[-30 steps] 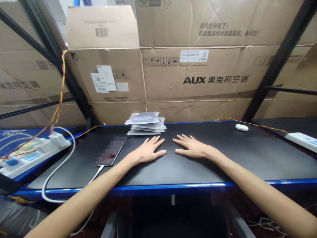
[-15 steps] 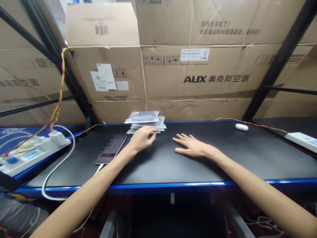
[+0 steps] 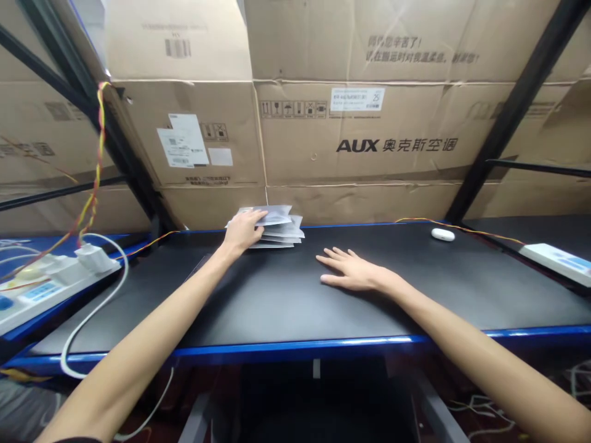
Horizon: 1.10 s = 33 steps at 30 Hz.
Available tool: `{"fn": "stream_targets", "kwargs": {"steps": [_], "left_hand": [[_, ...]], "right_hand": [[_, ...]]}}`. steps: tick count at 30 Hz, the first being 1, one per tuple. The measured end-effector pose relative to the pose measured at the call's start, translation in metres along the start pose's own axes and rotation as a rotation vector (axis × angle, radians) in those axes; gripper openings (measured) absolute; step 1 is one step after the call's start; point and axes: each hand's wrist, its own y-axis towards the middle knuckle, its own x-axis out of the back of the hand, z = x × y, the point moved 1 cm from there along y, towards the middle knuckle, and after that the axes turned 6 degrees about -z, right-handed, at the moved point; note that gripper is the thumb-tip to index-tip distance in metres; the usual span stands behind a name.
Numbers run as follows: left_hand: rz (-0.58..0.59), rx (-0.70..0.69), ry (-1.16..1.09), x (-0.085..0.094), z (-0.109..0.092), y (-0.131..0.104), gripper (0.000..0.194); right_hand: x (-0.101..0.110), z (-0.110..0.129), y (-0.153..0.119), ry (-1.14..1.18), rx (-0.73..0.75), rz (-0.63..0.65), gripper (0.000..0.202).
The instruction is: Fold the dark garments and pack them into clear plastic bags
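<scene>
My left hand (image 3: 243, 231) reaches over the left part of a small stack of flat, whitish translucent packets (image 3: 284, 232) at the back of the table. Its fingers are stretched across the top packet, with the thumb apart in front of the stack. A grip on any packet does not show. My right hand (image 3: 353, 269) lies flat, palm down, on the black mat (image 3: 286, 301), fingers spread and holding nothing. It is to the right of the stack and nearer the front. My left forearm hides most of a phone (image 3: 197, 267).
A white oval case (image 3: 442, 234) lies at the back right. White power strips (image 3: 556, 261) stand at both sides, with a white cable (image 3: 120, 289) looping over the left front edge. Cardboard (image 3: 392, 166) walls the back between black metal posts (image 3: 512, 117).
My left hand has moved forward and left from in front of the stack onto its top packet. The forearm now covers most of the phone. My right hand stays flat; the view has shifted slightly.
</scene>
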Motion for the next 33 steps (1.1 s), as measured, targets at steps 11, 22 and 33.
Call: {"fn": "stream_targets", "kwargs": {"steps": [11, 22, 33], "left_hand": [[-0.114, -0.287, -0.018, 0.05, -0.064, -0.036, 0.046], [0.328, -0.52, -0.292, 0.014, -0.118, -0.075, 0.049], [0.339, -0.494, -0.421, 0.038, -0.046, -0.069, 0.067]], "right_hand": [[0.006, -0.012, 0.001, 0.011, 0.017, 0.025, 0.091], [0.022, -0.047, -0.006, -0.076, -0.158, -0.014, 0.07], [0.024, -0.043, -0.004, -0.075, -0.07, -0.372, 0.054]]}}
